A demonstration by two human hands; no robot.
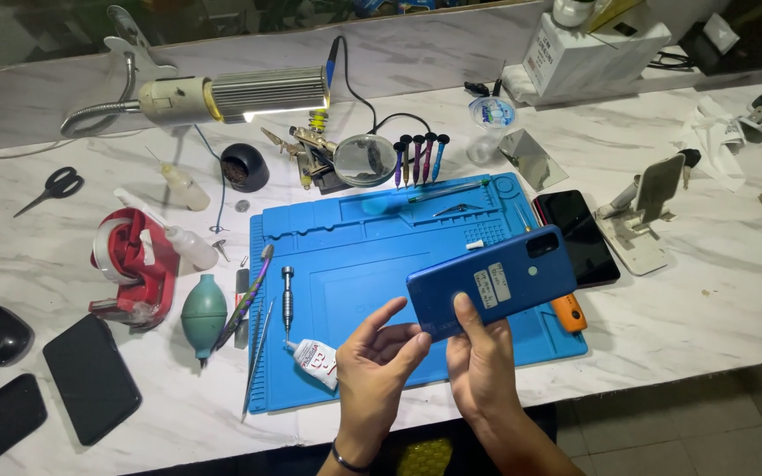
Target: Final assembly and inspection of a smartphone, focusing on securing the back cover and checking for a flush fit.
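Desk (707,326), white marble pattern: near edge runs just under both wrists; bare stretch at the right front; left side crowded.
Blue work mat (354,264): lies mid-desk, its front edge close to the desk's edge; middle panel mostly bare.
White carton (588,53): far right corner, boxy, dark print on its side.
Small white tube (317,361): lies on the mat's front left part, red and dark label, just left of the left hand.
Blue phone (491,280): back facing up, raised above the mat's right part, tilted with the camera end up and right; two pale rectangular stickers at its middle.
Right hand (480,357): closed on the phone's lower left end, thumb pressed on the back.
Left hand (379,357): fingers curled, fingertips touching the same lower corner from beneath; grip uncertain.
Black phone (579,236): flat on the desk beyond the blue one, at the mat's right edge.
Orange tool (569,313): partly under the blue phone.
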